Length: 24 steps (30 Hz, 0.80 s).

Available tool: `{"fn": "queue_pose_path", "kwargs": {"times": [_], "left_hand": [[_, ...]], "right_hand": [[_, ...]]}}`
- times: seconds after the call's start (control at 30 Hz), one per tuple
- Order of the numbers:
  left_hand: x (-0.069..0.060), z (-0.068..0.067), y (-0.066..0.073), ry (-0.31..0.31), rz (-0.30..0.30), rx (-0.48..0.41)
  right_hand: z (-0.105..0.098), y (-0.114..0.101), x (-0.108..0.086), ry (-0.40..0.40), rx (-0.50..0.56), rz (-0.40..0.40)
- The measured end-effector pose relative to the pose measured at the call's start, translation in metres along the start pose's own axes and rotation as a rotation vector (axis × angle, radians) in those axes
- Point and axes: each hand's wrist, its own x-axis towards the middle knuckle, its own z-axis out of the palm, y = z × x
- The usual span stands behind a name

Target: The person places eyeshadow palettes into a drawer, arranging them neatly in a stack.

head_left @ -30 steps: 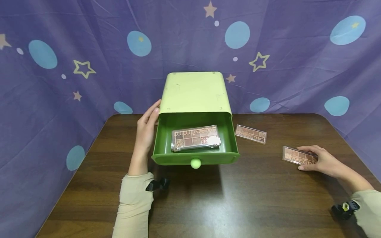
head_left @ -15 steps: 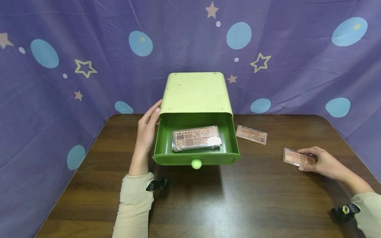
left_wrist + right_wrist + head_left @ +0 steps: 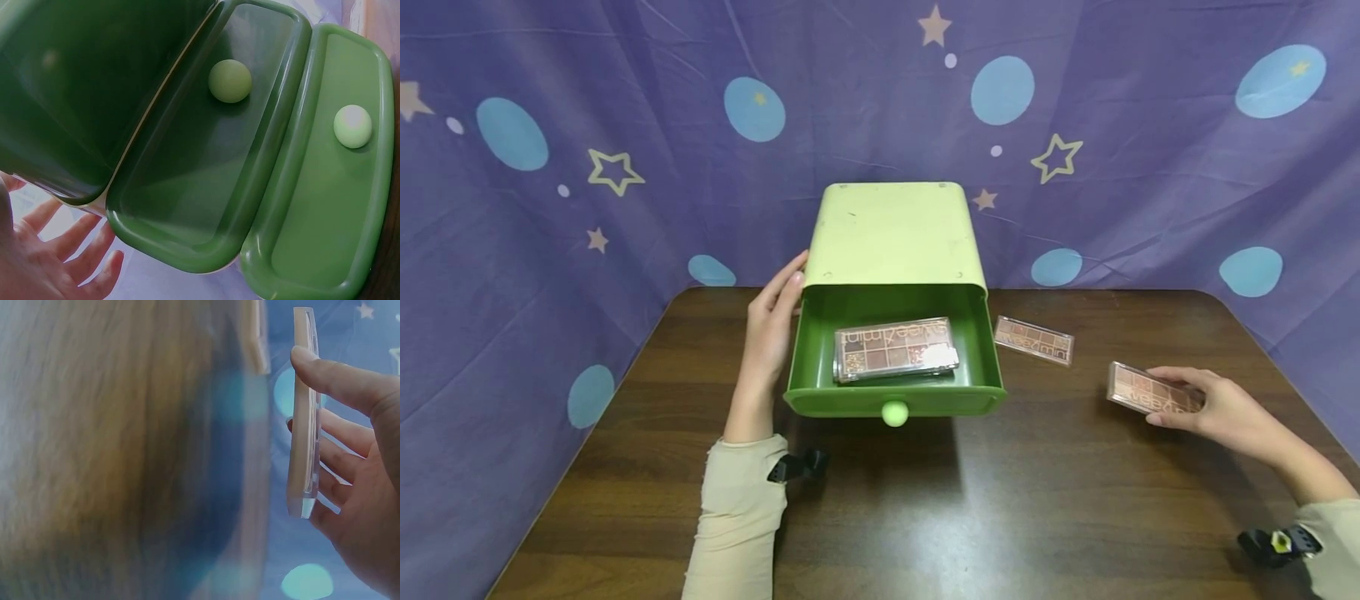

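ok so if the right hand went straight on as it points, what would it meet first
With its held palette in front, the right hand would likely meet the loose palette on the table first. Depth is unclear; it looks slightly raised and might pass over.

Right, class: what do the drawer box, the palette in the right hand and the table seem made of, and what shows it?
Drawer box: painted metal or hard plastic, satin; smooth, rounded and scuffed, which leaves both open.
Palette in the right hand: probably glossy plastic, see-through on top with colours showing.
Table: wood or woodlike laminate, semigloss; streaked brown grain, shining near the front.
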Motion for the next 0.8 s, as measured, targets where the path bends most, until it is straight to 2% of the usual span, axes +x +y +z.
{"fn": "queue_pose_path", "kwargs": {"times": [0.3,0.53,0.8], "left_hand": [[0.0,0.0,-0.001,0.003,0.003,0.005],[0.001,0.0,-0.001,0.0,0.008,0.009],[0.001,0.0,-0.001,-0.004,0.012,0.007]], "right_hand": [[-0.004,-0.03,-0.005,0.048,-0.022,-0.034],[-0.006,-0.051,-0.008,0.055,0.039,-0.056],[-0.003,-0.073,-0.013,0.148,0.087,-0.122]]}}
